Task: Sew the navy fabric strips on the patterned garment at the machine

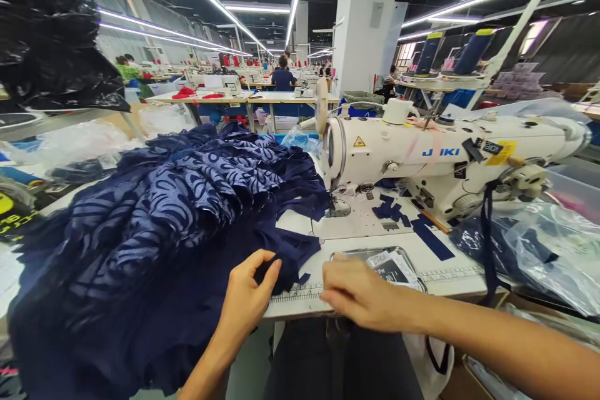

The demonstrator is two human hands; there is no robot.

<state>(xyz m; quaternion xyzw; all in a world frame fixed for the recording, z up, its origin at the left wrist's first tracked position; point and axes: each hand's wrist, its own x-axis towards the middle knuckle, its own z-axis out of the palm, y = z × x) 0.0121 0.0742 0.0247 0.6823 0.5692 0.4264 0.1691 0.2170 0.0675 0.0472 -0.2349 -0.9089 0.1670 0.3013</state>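
A large heap of navy garments point(154, 200), some with light-blue swirl print, lies over the left of the sewing table. At its front right edge is my left hand point(246, 290), thumb and index tips close together on the plain navy fabric point(288, 247). My right hand point(349, 290) is curled at the table's front edge, beside a metal tray point(410, 255) with labels point(391, 265) in it. What its fingers hold, if anything, is hidden. A small dark scrap point(304, 278) lies between my hands, near the printed ruler point(300, 292).
A white JUKI sewing machine point(398, 150) stands behind, its needle area point(338, 206) beside the heap. Navy strips point(429, 237) lie on its bed. Plastic bags point(553, 250) fill the right side. A black bag point(56, 37) hangs upper left. Farther back, people sit at other tables.
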